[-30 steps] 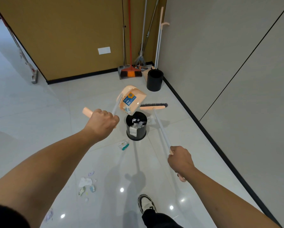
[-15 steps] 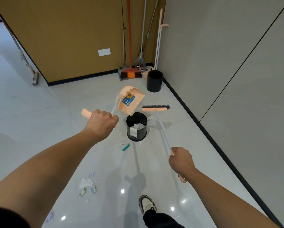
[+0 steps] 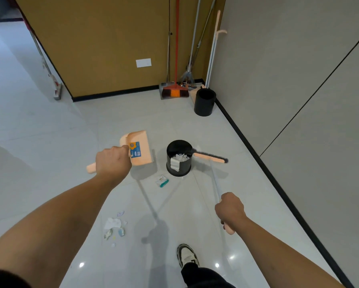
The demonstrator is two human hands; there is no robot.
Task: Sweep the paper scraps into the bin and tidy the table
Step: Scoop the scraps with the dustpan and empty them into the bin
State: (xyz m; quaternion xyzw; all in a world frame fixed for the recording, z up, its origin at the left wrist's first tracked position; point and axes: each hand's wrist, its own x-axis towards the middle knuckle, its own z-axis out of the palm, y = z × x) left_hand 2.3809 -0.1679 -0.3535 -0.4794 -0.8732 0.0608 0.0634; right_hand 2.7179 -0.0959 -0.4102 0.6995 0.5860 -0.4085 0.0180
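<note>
Right now you stand on a glossy pale tiled floor that shows every scrap, with a spare black bin and a cluster of leaning brooms far off in the corner. Your left hand is clenched round the peach handle of the dustpan, a flat, smooth plastic scoop with a blue label, held up and just left of the small black bin, probably because its load has been tipped in. That round, straight-walled bin holds crumpled white paper, and one strip hangs over its near rim. Your right hand is closed on the near end of the broom, whose thin pale shaft runs away from you to a peach head with dark bristles raised beside the bin's right rim, clear of the floor so it drags nothing. A white and teal packet lies just near of the bin. The remaining paper scraps, small, torn and crumpled, sit in a loose heap on the near left, by your left forearm; they look like the next load.
</note>
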